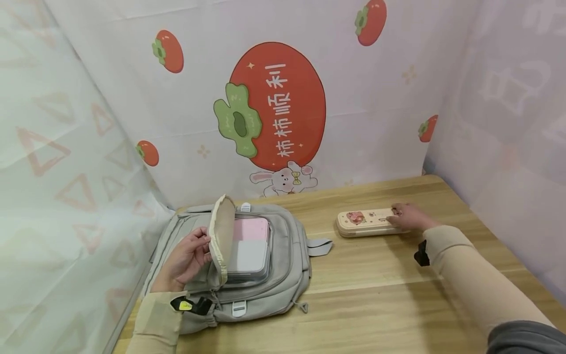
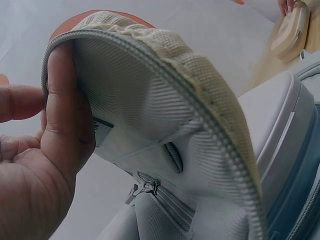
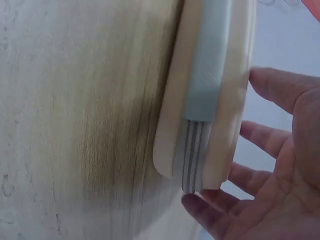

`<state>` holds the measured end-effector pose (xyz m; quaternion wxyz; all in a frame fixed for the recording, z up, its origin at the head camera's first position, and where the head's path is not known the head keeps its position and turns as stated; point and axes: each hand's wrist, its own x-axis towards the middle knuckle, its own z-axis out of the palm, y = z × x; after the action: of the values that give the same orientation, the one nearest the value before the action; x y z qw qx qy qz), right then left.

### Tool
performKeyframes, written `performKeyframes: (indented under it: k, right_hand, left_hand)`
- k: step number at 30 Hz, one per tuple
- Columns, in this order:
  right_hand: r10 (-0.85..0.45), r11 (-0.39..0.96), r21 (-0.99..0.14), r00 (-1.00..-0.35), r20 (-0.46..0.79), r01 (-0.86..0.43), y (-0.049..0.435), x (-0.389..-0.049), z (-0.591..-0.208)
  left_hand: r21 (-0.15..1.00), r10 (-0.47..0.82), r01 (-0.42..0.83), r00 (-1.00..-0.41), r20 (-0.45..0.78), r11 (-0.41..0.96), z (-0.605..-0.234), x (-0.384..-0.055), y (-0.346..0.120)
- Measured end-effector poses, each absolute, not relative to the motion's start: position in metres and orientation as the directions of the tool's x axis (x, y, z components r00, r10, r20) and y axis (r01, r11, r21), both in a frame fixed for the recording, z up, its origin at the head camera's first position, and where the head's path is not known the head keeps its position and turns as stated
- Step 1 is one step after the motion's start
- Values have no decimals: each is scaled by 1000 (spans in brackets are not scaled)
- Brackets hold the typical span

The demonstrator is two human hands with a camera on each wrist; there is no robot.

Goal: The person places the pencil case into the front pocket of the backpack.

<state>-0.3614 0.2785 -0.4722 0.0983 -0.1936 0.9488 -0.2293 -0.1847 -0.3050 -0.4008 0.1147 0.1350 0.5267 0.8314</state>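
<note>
My left hand (image 1: pixel 187 258) pinches the edge of the raised front flap (image 1: pixel 223 231) of a grey backpack (image 1: pixel 283 295). In the left wrist view the fingers (image 2: pixel 62 110) lie inside the flap's zipper edge and the thumb (image 2: pixel 20 102) outside it. Behind the flap, a clear-sided box with a pink and white top (image 1: pixel 249 250) sits in the backpack's open compartment. At the right, my right hand (image 1: pixel 411 217) reaches over the right end of a cream pencil case (image 1: pixel 367 228) lying on the table. Its fingers are spread and loosely bent, with fingertips at the case's top and end.
The wooden table (image 1: pixel 353 295) meets a white printed cloth (image 1: pixel 376 123) at the back, with more cloth hanging at both sides. A grey strap (image 1: pixel 319 247) sticks out from the backpack toward the pencil case. A zipper pull (image 1: pixel 303 307) lies at the backpack's lower right.
</note>
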Motion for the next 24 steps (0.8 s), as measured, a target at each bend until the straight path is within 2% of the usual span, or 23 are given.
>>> performKeyframes:
  k: [5, 11, 14, 17, 24]
  right_hand:
    - [-399, 761, -621, -891, -216, -190, 292, -361, -467]
    - [-303, 727, -682, -856, -418, 76, 303, -358, -467]
    - [-271, 694, -700, -839, -471, 169, 305, -354, -468]
    - [-266, 657, -721, -826, -497, 222, 306, -352, -468]
    - [-268, 560, -791, -848, -457, 249, 308, -352, -471]
  left_hand:
    - [905, 326, -53, -940, 98, -422, -402, -185, -305]
    - [905, 313, -54, -946, 90, -422, -402, -185, -305]
    - [904, 316, -54, -944, 92, -424, -402, -185, -304]
    - [900, 318, -49, -942, 102, -434, -401, -185, -304]
    - [896, 319, -35, -940, 120, -442, -403, -186, -306]
